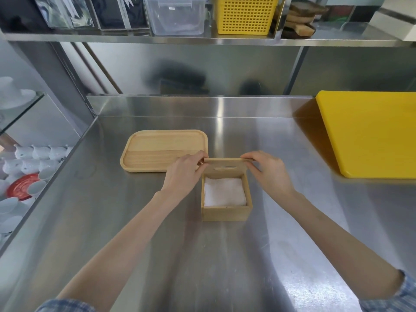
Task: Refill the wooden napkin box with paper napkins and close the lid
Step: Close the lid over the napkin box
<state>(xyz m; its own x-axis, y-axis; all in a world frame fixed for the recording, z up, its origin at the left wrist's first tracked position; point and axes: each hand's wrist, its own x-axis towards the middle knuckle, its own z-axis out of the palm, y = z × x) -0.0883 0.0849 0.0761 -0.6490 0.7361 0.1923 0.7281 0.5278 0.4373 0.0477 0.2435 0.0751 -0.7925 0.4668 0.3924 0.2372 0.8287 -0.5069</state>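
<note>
Left hand (183, 173) up at the back of the box, fingers pinched on the left end of the lid (224, 168), and the right hand (269, 173) mirrors it, pinching the lid's right end. Both hands are closed on that lid, which stands raised at the box's far edge, tilted toward the camera, its slot showing on the face.

Sweeping from the left now: beyond the desk's left edge, a lower level holds white cups (33, 158) and a red plate (21, 186), partly hidden under a glass shelf (22, 111). On the steel desk (157, 244) comes the wooden tray (162, 150), flat and bare, its near right corner just behind the left hand. Right beside it, near the middle of the desk, sits the wooden box (226, 212), open on top, and inside lies a stack of white paper napkins (224, 192), filling the floor of the box and sitting well below the rim. Bare forearms run in from the bottom corners, with a checked sleeve (403, 296) showing at the right elbow.

Further right, well apart from the box, a yellow cutting board (369, 134) lies on the desk, running out of view at the right edge.

Up top, the steel shelf (202, 39) carries a clear plastic tub (177, 15) and a yellow basket (246, 14), with brown items stacked to the right that are too blurred to name.
</note>
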